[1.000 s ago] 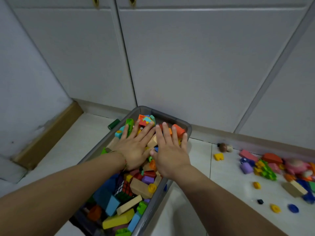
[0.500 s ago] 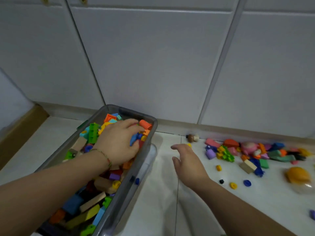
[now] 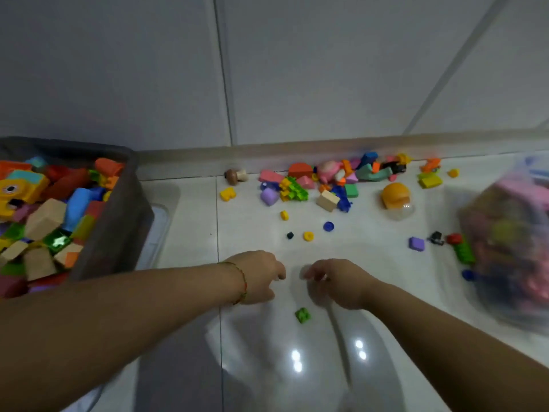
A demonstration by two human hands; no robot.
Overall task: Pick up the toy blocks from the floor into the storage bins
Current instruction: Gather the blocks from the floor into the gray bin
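Observation:
The grey storage bin [image 3: 124,200] stands at the left, heaped with coloured and wooden blocks. A loose pile of toy blocks [image 3: 323,182] lies along the baseboard. Nearer lie a yellow ring [image 3: 308,236], a blue disc [image 3: 328,226] and a small dark piece [image 3: 290,235]. My left hand [image 3: 258,276] and my right hand [image 3: 335,282] hover side by side over the floor tiles, fingers drooping loosely, nothing visible in either. A small green block [image 3: 302,315] lies just below and between them.
A clear plastic bag [image 3: 511,242] full of toys sits blurred at the right, with a green brick [image 3: 463,252] and a purple square [image 3: 416,243] beside it. An orange capsule ball [image 3: 395,196] rests near the pile. White cabinet doors rise behind.
My left hand has come out of the bin and swung right over the floor. My right hand has moved in beside it. The view has turned right, away from the bin.

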